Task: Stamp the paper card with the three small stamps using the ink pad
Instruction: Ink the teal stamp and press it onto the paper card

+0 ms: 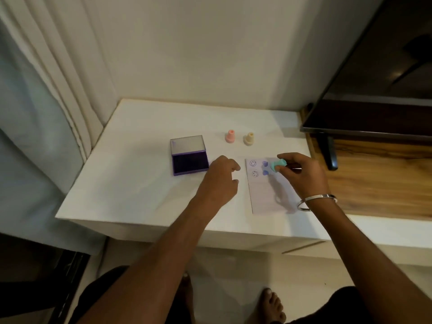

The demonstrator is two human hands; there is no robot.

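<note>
A pale paper card [265, 195] lies on the white table [145, 192], with two smiley prints and two purple blot prints near its far end. My right hand [301, 176] holds a small teal stamp [277, 165] tilted just above the card's far right part. My left hand [221, 177] rests on the table left of the card, fingers loosely curled, holding nothing. The purple ink pad [189, 163] sits open, its lid raised, left of my left hand. A pink stamp [230, 136] and a cream stamp [248, 139] stand upright behind the card.
A dark TV screen [378, 73] on a black stand [329, 152] stands on a wooden surface [378, 183] to the right. A white wall lies behind the table and curtains [46, 90] hang to the left. Bare feet show on the floor below.
</note>
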